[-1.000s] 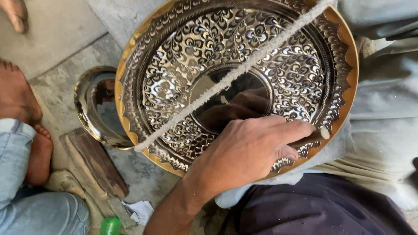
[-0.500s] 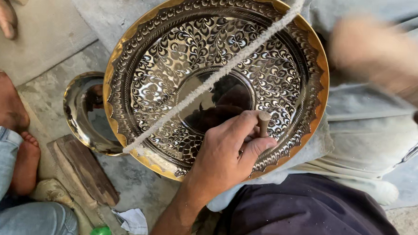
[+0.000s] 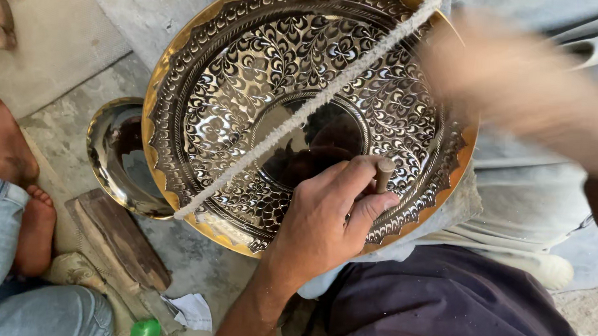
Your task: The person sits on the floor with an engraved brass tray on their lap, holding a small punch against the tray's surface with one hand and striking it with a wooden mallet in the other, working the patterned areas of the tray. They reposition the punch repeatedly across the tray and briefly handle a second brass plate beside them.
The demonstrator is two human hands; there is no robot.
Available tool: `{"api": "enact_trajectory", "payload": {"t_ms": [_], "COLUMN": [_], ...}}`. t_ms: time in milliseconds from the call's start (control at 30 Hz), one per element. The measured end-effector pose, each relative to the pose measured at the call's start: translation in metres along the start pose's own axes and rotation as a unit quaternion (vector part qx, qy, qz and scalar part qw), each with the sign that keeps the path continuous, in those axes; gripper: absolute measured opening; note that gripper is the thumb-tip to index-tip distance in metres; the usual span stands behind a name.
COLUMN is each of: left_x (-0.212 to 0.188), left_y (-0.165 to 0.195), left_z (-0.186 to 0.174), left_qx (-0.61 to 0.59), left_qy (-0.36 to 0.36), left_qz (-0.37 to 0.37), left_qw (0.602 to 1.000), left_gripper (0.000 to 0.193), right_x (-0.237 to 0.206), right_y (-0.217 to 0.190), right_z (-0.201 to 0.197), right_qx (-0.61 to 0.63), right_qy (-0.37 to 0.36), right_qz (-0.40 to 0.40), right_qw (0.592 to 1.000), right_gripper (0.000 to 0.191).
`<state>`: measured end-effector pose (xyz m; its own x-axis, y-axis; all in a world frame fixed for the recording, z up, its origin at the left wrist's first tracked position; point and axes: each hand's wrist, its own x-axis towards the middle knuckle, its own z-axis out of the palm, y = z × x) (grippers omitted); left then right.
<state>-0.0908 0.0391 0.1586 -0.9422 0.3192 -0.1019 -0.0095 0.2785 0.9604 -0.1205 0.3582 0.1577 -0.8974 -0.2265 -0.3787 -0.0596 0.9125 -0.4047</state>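
Head view: left hand (image 3: pixel 327 219) grips a small punch (image 3: pixel 383 175) on the engraved tray (image 3: pixel 248 105); right hand (image 3: pixel 517 90), above the tray's right rim, is blurred, grip unclear.

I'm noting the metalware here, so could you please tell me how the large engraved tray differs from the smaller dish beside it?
The large gold-rimmed round metal tray bears dense floral engraving; the small plain shiny metal dish is smooth. The tray is far wider and overlaps the dish, hiding its right part. A white cord crosses the tray only. Both are polished and reflective.
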Motion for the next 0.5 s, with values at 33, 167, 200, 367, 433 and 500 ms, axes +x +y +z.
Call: {"api": "enact_trajectory", "payload": {"t_ms": [33, 167, 200, 367, 433, 500], "left_x": [0.001, 0.001, 0.002, 0.006, 0.007, 0.005], "left_y": [-0.001, 0.003, 0.004, 0.013, 0.017, 0.023], "left_z": [0.000, -0.004, -0.005, -0.007, -0.007, -0.008], "left_qx": [0.007, 0.023, 0.025, 0.029, 0.036, 0.032], "left_qy": [0.001, -0.002, -0.006, -0.001, -0.004, -0.007], "left_qz": [0.001, -0.002, -0.001, 0.023, 0.027, 0.006], "left_qw": [1.000, 1.000, 1.000, 0.999, 0.999, 0.999], "left_gripper": [0.026, 0.025, 0.023, 0.030, 0.030, 0.027], "right_x": [0.001, 0.000, 0.000, -0.003, -0.003, -0.006], "right_y": [-0.002, -0.010, -0.012, -0.027, -0.037, -0.045], "right_z": [0.000, -0.005, -0.008, -0.030, -0.041, -0.051], "right_qx": [-0.003, -0.017, -0.022, -0.064, -0.092, -0.131], "right_qy": [-0.006, -0.005, -0.004, 0.008, 0.017, 0.027], "right_qz": [0.003, -0.001, -0.002, -0.011, -0.019, -0.029], "right_qw": [1.000, 1.000, 1.000, 0.998, 0.995, 0.991], "right_gripper": [0.062, 0.063, 0.063, 0.065, 0.065, 0.066]}}
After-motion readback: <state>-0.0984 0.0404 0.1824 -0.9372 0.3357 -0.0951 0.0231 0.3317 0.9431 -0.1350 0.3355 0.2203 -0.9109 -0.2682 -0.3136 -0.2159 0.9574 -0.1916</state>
